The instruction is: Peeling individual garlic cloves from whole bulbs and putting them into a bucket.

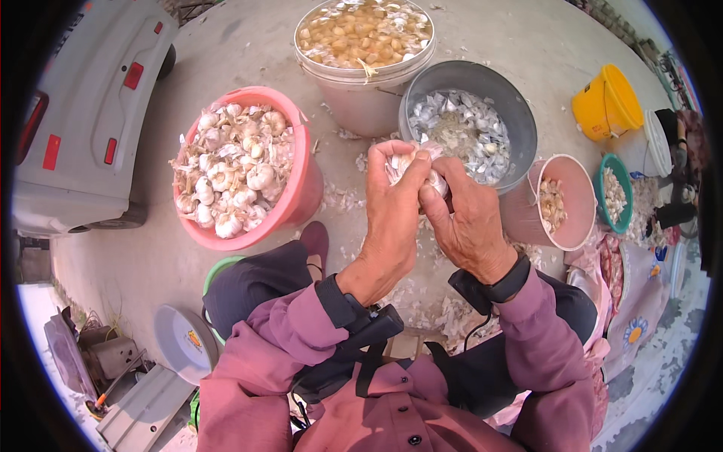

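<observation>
Both of my hands are raised in front of me and closed around a garlic bulb (437,181). My left hand (392,215) wraps it from the left, thumb pressed on top. From the other side, my right hand (471,222) grips it with thumb and bent fingers. Behind them stands a dark grey bucket (520,98) holding pale, papery pieces and some cloudy matter. A pink tub (307,169) heaped with whole garlic bulbs (230,177) is to the left. To the right, a pale pink bucket (520,215) lies tilted toward me, with loose garlic cloves (552,203) inside.
A white bucket (361,102) full of liquid and floating cloves stands at the far middle. A yellow bucket (606,105) and a teal basin (602,218) with cloves are at right. A grey vehicle (90,105) borders the left. A grey basin (169,331) sits lower left. Skins litter the ground.
</observation>
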A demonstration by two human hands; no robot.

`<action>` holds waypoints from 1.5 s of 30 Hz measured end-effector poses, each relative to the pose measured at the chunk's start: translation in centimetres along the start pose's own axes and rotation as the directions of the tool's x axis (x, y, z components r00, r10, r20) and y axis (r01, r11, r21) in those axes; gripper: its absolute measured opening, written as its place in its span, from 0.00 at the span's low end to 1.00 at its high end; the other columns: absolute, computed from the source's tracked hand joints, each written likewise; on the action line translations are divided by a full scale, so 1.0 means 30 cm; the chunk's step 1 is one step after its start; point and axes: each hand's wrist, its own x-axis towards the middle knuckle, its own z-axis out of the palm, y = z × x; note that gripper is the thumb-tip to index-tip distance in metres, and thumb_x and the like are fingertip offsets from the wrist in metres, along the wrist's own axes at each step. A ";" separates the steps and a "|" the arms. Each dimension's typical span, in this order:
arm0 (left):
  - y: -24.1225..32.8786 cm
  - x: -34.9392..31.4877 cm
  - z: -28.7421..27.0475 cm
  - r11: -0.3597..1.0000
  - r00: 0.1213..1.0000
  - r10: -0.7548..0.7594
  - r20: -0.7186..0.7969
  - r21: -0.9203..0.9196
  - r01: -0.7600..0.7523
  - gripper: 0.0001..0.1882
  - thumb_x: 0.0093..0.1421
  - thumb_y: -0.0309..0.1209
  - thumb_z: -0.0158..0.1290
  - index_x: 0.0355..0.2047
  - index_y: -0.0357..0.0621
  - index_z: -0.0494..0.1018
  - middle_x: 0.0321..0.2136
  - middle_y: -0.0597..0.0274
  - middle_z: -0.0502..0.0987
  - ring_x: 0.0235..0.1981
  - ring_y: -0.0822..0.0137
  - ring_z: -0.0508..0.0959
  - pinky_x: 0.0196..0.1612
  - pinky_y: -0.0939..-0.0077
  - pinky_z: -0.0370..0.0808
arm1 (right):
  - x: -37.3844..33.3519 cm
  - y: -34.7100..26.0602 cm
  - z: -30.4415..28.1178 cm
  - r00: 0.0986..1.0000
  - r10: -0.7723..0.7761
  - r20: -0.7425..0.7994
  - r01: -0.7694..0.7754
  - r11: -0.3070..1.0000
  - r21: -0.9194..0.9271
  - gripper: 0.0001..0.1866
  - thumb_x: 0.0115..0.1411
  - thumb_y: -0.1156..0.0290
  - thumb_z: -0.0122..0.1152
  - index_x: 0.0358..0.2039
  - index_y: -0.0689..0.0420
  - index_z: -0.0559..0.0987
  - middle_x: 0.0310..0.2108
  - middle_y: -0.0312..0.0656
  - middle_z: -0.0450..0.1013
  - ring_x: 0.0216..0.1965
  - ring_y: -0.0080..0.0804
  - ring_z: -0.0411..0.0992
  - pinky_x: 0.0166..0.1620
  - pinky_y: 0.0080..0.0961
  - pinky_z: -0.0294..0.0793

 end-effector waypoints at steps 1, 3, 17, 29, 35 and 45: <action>0.002 -0.003 0.002 0.996 0.995 -0.077 -0.055 -0.049 0.075 0.06 0.64 0.30 0.53 0.35 0.48 0.66 0.33 0.71 0.70 0.31 0.80 0.68 0.33 0.81 0.67 | -0.005 0.004 0.012 0.998 -0.069 -0.010 0.069 0.996 -0.053 0.12 0.60 0.69 0.59 0.40 0.61 0.71 0.24 0.49 0.72 0.25 0.49 0.73 0.28 0.38 0.71; -0.024 0.005 -0.011 0.995 0.998 -0.059 -0.038 -0.085 0.055 0.05 0.64 0.29 0.52 0.32 0.48 0.66 0.30 0.72 0.69 0.29 0.81 0.67 0.31 0.83 0.66 | -0.015 0.001 0.020 0.993 -0.121 -0.011 0.120 0.988 -0.102 0.10 0.58 0.72 0.60 0.37 0.61 0.71 0.23 0.50 0.71 0.26 0.52 0.73 0.27 0.40 0.71; -0.057 0.018 -0.043 0.989 0.987 -0.125 -0.103 -0.098 0.115 0.06 0.62 0.30 0.54 0.30 0.47 0.69 0.28 0.71 0.71 0.29 0.80 0.70 0.30 0.81 0.66 | -0.030 0.041 0.065 0.998 -0.059 0.021 0.059 0.998 -0.001 0.09 0.59 0.72 0.57 0.38 0.62 0.71 0.19 0.53 0.71 0.23 0.54 0.73 0.25 0.42 0.71; -0.073 0.029 -0.052 0.986 0.992 -0.124 -0.020 -0.110 0.121 0.06 0.63 0.32 0.54 0.32 0.45 0.70 0.30 0.69 0.74 0.32 0.78 0.73 0.36 0.79 0.69 | -0.022 0.063 0.032 0.997 0.067 0.026 -0.070 0.976 0.207 0.13 0.71 0.64 0.41 0.38 0.59 0.72 0.21 0.48 0.69 0.20 0.46 0.70 0.24 0.34 0.67; -0.041 0.040 -0.056 0.986 0.990 -0.092 0.110 -0.132 0.107 0.07 0.65 0.35 0.51 0.34 0.45 0.69 0.32 0.67 0.74 0.34 0.76 0.74 0.39 0.78 0.70 | 0.010 0.080 -0.030 0.797 0.410 0.443 -0.592 0.389 0.706 0.19 0.71 0.55 0.45 0.39 0.59 0.73 0.24 0.30 0.68 0.22 0.19 0.63 0.25 0.20 0.62; -0.051 0.041 -0.039 0.999 0.996 -0.032 -0.086 -0.031 0.029 0.09 0.65 0.35 0.52 0.37 0.44 0.68 0.32 0.66 0.74 0.33 0.77 0.73 0.37 0.79 0.70 | 0.013 0.016 -0.025 0.990 -0.005 -0.144 0.013 0.998 0.055 0.10 0.56 0.75 0.65 0.39 0.61 0.78 0.34 0.40 0.69 0.27 0.25 0.68 0.29 0.22 0.69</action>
